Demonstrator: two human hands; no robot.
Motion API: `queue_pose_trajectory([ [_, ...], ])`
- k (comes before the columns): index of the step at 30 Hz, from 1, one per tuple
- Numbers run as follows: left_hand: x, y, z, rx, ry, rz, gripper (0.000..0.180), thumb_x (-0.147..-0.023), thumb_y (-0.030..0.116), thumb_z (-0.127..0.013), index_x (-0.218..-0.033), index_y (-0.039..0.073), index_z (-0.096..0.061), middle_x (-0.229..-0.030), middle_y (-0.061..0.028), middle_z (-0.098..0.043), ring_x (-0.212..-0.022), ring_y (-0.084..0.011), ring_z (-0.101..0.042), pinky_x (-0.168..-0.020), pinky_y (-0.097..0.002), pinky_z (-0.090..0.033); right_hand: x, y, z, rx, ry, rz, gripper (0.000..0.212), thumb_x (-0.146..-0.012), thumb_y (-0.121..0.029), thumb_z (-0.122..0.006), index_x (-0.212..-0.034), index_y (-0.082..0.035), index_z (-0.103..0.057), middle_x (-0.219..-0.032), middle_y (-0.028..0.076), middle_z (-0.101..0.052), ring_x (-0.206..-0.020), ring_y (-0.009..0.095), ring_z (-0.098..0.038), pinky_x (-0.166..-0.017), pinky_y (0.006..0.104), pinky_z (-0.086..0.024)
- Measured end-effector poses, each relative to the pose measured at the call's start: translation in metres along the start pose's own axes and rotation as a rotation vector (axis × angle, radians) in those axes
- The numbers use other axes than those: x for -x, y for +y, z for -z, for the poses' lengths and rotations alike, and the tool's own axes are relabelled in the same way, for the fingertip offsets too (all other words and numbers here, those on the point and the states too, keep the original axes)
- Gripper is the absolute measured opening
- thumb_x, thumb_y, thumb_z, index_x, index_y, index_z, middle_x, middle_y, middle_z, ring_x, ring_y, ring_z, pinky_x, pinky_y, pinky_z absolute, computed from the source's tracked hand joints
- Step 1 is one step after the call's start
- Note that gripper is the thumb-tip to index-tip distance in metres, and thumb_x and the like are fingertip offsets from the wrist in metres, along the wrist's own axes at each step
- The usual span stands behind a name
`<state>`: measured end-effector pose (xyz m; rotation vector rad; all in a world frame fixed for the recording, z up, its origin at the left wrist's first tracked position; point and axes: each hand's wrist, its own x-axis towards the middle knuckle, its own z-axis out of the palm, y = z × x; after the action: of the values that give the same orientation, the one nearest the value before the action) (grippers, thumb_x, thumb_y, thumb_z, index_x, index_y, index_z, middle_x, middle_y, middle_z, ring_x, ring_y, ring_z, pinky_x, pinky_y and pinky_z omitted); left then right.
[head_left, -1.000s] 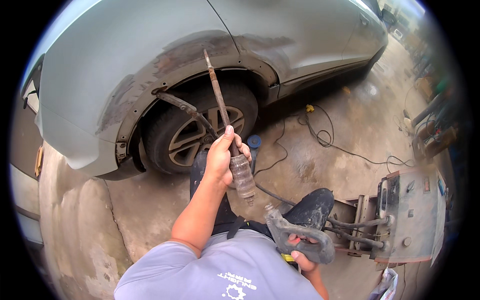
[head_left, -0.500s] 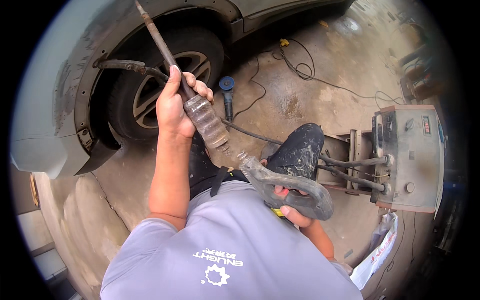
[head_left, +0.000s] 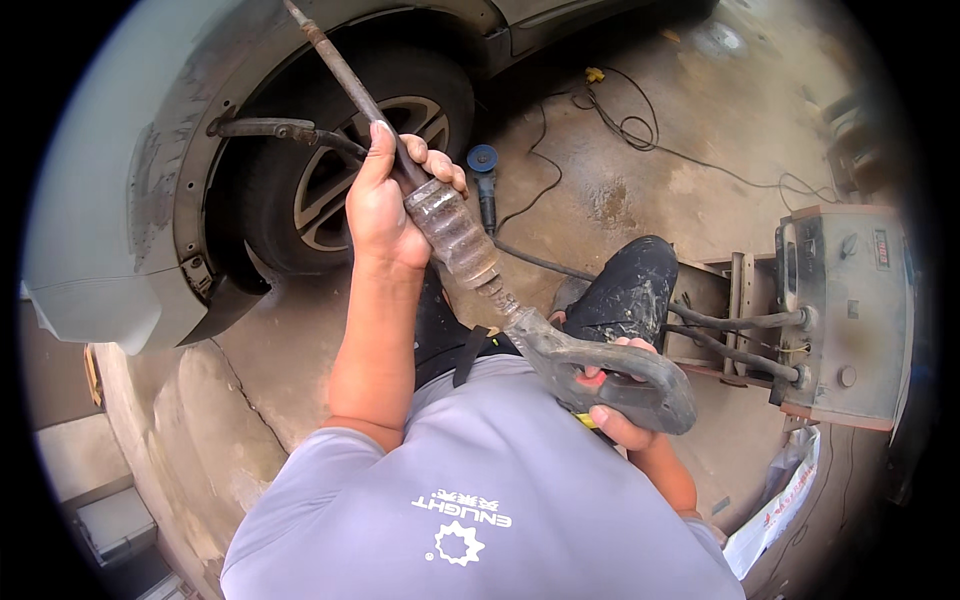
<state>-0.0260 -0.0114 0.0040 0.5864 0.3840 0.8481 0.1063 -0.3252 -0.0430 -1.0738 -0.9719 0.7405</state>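
A slide-hammer dent puller [head_left: 465, 245] lies slantwise across my body, with its long thin rod pointing up and left toward the car's fender. My left hand [head_left: 385, 220] is closed around the rod, just above the ribbed, grimy sliding weight. At the other end, my right hand [head_left: 622, 428] grips the black loop handle [head_left: 655, 375] near a red trigger; part of that hand is hidden behind it. The rod's tip appears in front of the grey car fender [head_left: 120, 200]. A locking-plier clamp [head_left: 265, 127] grips the wheel-arch edge.
A car wheel [head_left: 375, 165] stands beyond my left hand. A blue angle grinder [head_left: 484, 185] and a looped black cord [head_left: 635, 130] lie on the concrete floor. To my right stands a grey welder box [head_left: 850, 320] with thick cables. A white plastic bag [head_left: 775, 510] lies below it.
The whole scene has shifted slightly to the right in the picture. Both hands keep their hold on the dent puller, which has about the same slant.
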Motion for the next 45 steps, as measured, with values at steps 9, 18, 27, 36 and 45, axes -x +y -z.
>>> queue_pose_trajectory([
  [9, -0.003, -0.002, -0.007, 0.078, 0.024, -0.003, 0.052, -0.108, 0.055, -0.042, -0.085, 0.010, -0.054, -0.071, -0.0116, -0.061, -0.070, -0.0328, -0.061, -0.068, -0.0457, -0.053, 0.008, -0.005, -0.010, -0.032, 0.066, 0.010, 0.062, -0.074, -0.009, -0.073, -0.129, 0.007, -0.049, -0.105, 0.014, -0.066, -0.091, 0.025, -0.064, -0.089, 0.0377, -0.053],
  [18, -0.004, 0.000, -0.015, 0.110, -0.012, -0.025, 0.053, -0.109, 0.055, -0.039, -0.083, 0.010, -0.052, -0.071, -0.0091, -0.058, -0.070, -0.0306, -0.059, -0.070, -0.0466, -0.053, 0.015, -0.007, -0.002, -0.053, -0.024, -0.012, 0.061, -0.076, -0.009, -0.071, -0.132, -0.001, -0.046, -0.114, 0.012, -0.057, -0.107, 0.025, -0.059, -0.097, 0.0411, -0.049],
  [27, -0.008, 0.009, -0.015, 0.078, 0.033, 0.013, 0.062, -0.105, 0.064, -0.039, -0.084, 0.009, -0.056, -0.070, -0.0125, -0.060, -0.069, -0.0331, -0.060, -0.068, -0.0471, -0.052, 0.006, -0.010, -0.006, -0.051, 0.037, 0.043, 0.056, -0.075, -0.011, -0.072, -0.127, 0.006, -0.055, -0.111, 0.017, -0.063, -0.101, 0.026, -0.061, -0.093, 0.0391, -0.051],
  [36, 0.004, -0.004, -0.016, -0.015, 0.076, -0.068, 0.060, -0.107, 0.061, -0.037, -0.093, 0.006, -0.056, -0.069, -0.0092, -0.057, -0.070, -0.0293, -0.059, -0.069, -0.0432, -0.051, 0.008, 0.013, 0.003, -0.032, -0.081, 0.028, 0.052, -0.077, -0.012, -0.071, -0.125, -0.002, -0.057, -0.111, 0.011, -0.065, -0.108, 0.028, -0.062, -0.113, 0.0469, -0.035],
  [45, 0.008, -0.009, 0.013, 0.362, -0.218, -0.001, 0.041, -0.111, 0.043, -0.040, -0.106, 0.006, -0.059, -0.080, -0.0077, -0.063, -0.073, -0.0256, -0.055, -0.072, -0.0429, -0.050, 0.003, 0.022, 0.002, -0.097, -0.137, -0.003, 0.052, -0.076, -0.006, -0.070, -0.126, -0.005, -0.057, -0.107, 0.010, -0.065, -0.107, 0.028, -0.063, -0.120, 0.0552, -0.028],
])
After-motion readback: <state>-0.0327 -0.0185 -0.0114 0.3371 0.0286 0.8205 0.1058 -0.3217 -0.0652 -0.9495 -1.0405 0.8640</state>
